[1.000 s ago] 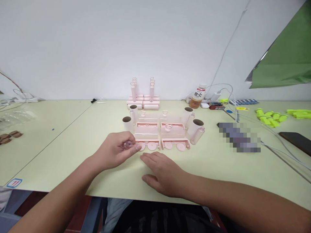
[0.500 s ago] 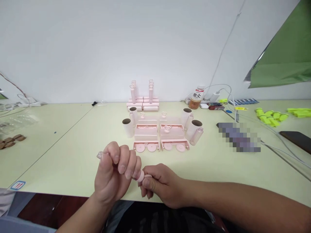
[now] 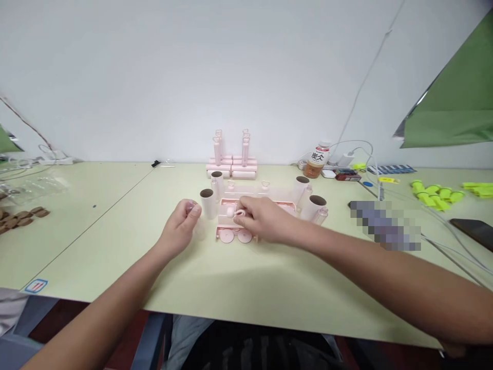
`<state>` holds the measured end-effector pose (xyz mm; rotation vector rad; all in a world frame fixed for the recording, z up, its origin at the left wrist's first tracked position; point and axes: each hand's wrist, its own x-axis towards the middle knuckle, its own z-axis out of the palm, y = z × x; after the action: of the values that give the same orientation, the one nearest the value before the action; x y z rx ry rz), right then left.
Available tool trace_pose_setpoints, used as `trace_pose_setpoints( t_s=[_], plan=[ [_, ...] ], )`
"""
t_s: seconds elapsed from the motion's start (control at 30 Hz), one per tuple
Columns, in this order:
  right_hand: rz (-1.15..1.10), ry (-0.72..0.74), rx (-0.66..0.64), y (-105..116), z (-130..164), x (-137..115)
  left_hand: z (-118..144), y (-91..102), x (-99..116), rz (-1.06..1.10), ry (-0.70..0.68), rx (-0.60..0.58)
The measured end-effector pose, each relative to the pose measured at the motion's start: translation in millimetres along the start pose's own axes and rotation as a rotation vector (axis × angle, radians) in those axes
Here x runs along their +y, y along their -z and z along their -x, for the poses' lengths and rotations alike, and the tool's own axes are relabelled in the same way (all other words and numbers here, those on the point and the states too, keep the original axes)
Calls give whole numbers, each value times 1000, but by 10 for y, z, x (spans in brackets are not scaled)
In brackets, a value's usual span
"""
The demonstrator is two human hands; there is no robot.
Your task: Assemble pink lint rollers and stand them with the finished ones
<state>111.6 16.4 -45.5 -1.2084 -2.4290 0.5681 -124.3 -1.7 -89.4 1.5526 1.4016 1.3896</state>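
My left hand is stretched out over the table, its fingertips closed on a small clear plastic piece just left of a cardboard-cored roll. My right hand reaches over the pink plastic parts laid out in the middle and pinches a small pink handle piece above the pink tray with two round discs. More rolls stand to the right of the pink parts. My right hand hides part of the right-hand tray.
Stacked pink boxes with upright handles stand at the back by the wall. A drink bottle, chargers and cables lie back right, yellow-green pieces and a dark phone far right. Brown discs and clear plastic lie far left.
Both hands were together near the table's front edge, working the clear piece and a pink piece. Now they have moved apart and forward to the pink parts, each keeping its piece.
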Motion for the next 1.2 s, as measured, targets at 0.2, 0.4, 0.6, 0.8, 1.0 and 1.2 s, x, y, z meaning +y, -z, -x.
trace_pose_setpoints(
  t_s=[0.2, 0.4, 0.6, 0.8, 1.0, 1.2],
  plan=[
    [258, 13, -101, 54, -639, 136, -184, -45, -178, -461, -171, -94],
    [320, 38, -132, -112, -791, 166, -241, -75, -261, -431, -123, -79],
    [357, 37, -147, -124, -750, 133, -207, -109, -282, -445, -106, -98],
    [400, -4, -92, 1, -592, 22, -128, -116, -289, -460, -71, -116],
    [264, 119, -111, -37, 156, -219, -82, -115, -283, -477, -15, -99],
    [188, 148, -413, -284, 806, -146, 63, -84, -240, -542, -148, 39]
  ],
)
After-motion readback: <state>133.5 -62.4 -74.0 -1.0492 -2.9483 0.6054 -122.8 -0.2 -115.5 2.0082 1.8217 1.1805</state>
